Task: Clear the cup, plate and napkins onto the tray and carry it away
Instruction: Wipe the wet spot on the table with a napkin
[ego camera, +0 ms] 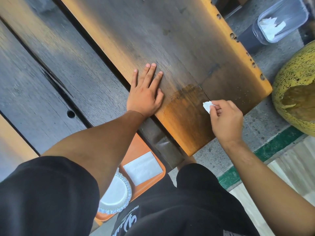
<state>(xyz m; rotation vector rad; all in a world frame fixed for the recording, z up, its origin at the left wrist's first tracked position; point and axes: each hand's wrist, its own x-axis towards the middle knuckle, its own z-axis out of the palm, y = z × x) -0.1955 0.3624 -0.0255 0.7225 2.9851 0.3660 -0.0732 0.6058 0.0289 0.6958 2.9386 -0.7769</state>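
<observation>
two bare hands are over a dark wooden table (179,40) with orange-worn edges. the left hand (145,92) lies flat on the plank, palm down, fingers straight and spread a little, holding nothing. the right hand (225,116) hovers near the table's near corner with its fingers curled, pinching a small crumpled white napkin (207,106) between thumb and forefinger; the scrap pokes out to the left of the fingertips, just above a lighter, worn patch of wood.

lower down, partly hidden behind the left forearm and the black shirt, an orange tray (136,150) sits below the table edge. on it lies a flat folded white napkin (143,167), and beside that a white plate (114,195) with a silvery scalloped rim; the plate is partly covered by the arm. i cannot tell whether a cup is on the tray, since much of it is hidden.

off to the right, on the grey floor, stands a clear plastic container (281,19) holding white tissues, and a large yellow speckled pot (296,86) is near the table's corner. a green stripe (272,147) runs across the floor.
</observation>
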